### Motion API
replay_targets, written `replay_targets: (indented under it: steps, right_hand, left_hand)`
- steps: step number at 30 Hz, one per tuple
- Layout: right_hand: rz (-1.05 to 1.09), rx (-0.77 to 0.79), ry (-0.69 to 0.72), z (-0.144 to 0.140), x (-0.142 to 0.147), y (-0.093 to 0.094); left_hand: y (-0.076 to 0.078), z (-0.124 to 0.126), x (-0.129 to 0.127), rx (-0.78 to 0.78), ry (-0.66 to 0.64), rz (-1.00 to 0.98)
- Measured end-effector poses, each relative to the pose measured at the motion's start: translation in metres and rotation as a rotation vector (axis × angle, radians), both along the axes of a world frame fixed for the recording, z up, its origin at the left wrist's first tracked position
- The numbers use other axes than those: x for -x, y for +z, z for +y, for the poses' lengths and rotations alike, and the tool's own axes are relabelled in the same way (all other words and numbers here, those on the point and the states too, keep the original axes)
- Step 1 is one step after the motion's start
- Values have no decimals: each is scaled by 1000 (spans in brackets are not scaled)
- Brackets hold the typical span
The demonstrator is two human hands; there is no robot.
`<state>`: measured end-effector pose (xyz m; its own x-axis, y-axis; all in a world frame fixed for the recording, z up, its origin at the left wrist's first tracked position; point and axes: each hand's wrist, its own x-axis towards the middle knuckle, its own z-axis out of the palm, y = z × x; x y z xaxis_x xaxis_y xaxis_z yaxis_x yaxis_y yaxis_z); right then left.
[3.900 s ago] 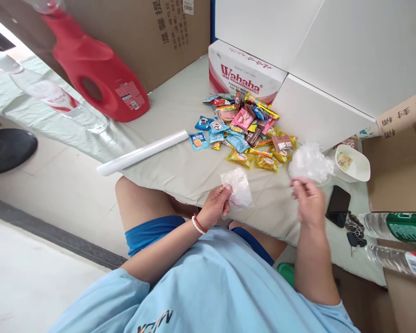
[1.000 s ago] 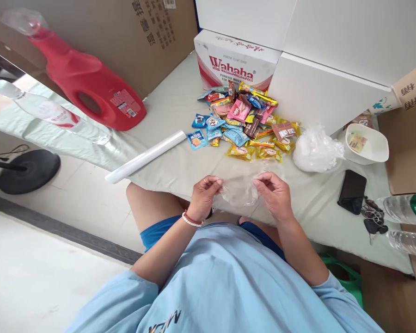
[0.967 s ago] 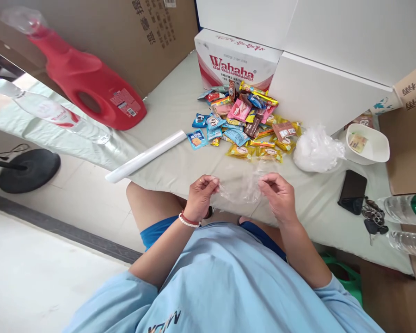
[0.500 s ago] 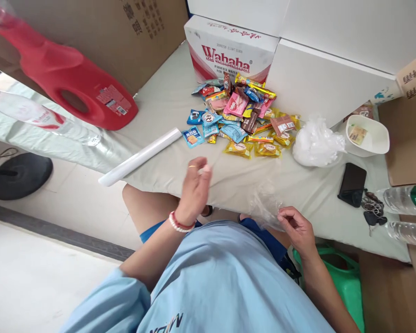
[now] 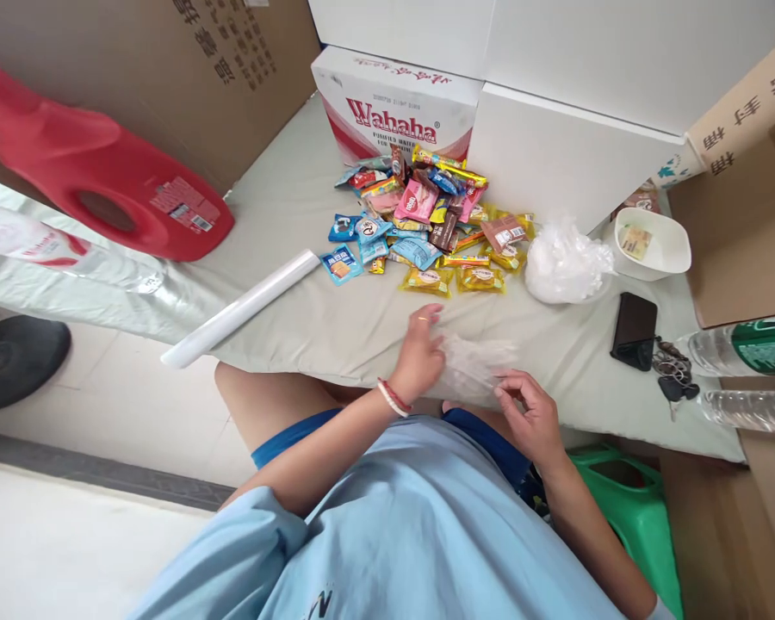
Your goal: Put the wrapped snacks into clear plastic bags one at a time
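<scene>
A thin clear plastic bag hangs at the table's front edge, just above my lap. My right hand pinches its right side between thumb and fingertips. At the bag's left edge is my left hand, fingers bent and apart; it appears to touch the film without a clear hold. Beyond both hands lies a pile of small wrapped snacks in blue, pink, brown and yellow. Two yellow-wrapped snacks lie nearest to me. A bunched white plastic bag sits right of the pile.
Left of the snacks lies a white roll, near a red jug and a clear bottle. On the right are a white bowl, a phone, keys and bottles. A Wahaha carton stands behind.
My left hand has moved right to the clear bag's left edge. The bag now spans the gap between my hands, still pinched by my right hand. The camera view has shifted slightly.
</scene>
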<state>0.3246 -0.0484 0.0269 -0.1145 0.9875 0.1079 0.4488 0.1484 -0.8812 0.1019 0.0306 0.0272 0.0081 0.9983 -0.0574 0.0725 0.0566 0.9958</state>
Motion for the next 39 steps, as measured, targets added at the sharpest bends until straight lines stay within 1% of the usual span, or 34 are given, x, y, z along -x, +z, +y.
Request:
replay_targets:
  steps: [2, 4, 6, 7, 9, 10, 12, 14, 16, 18, 19, 21, 23, 25, 28, 30, 33, 34, 36, 39]
  right_hand:
    - [75, 69, -66, 2, 0, -3]
    - [157, 143, -131, 4, 1, -4]
    - [223, 202, -181, 7, 0, -4]
    - [240, 219, -201, 8, 0, -3]
    - [234, 213, -239, 11, -3, 1]
    - [214, 184, -255, 13, -5, 4]
    - [146, 66, -280, 17, -7, 15]
    - [55, -99, -270, 23, -3, 29]
    - [-58, -236, -188, 30, 7, 42]
    - [-185, -300, -46, 38, 22, 49]
    - [-245, -309, 30, 42, 30, 49]
    - [-340, -299, 143, 50, 42, 43]
    - [-365, -269, 190, 58, 47, 33]
    - [-296, -216, 185, 63, 44, 25]
    - [-100, -102, 152, 64, 35, 20]
    - [-37, -63, 171, 61, 34, 20]
    - [-93, -98, 268, 53, 42, 20]
    - [-119, -115, 278, 51, 46, 18]
    - [-131, -124, 248, 50, 50, 15]
    - [-13, -55, 160, 52, 47, 12]
  left_hand:
    - [-1, 4, 25, 122, 143, -123]
    - [0, 4, 43, 211, 253, -202]
    - [1, 0, 53, 279, 316, -240]
    - [1, -3, 55, 304, 326, -246]
    - [0, -9, 52, 320, 315, -245]
    - [1, -11, 48, 308, 299, -239]
    - [2, -14, 40, 258, 255, -224]
    - [7, -16, 30, 209, 209, -207]
    - [12, -17, 22, 174, 168, -197]
    - [17, -19, 17, 148, 133, -194]
    - [19, -20, 15, 139, 118, -198]
    - [21, -22, 14, 149, 86, -229]
    - [21, -24, 17, 202, 60, -306]
    - [18, -26, 22, 286, 37, -404]
    - [14, -27, 28, 393, 31, -490]
    - [13, -27, 28, 398, 58, -485]
    - [15, -27, 21, 350, 72, -497]
    - [16, -26, 18, 349, 67, -520]
    - [18, -25, 15, 372, 59, -580]
    - [18, -23, 18, 395, 84, -641]
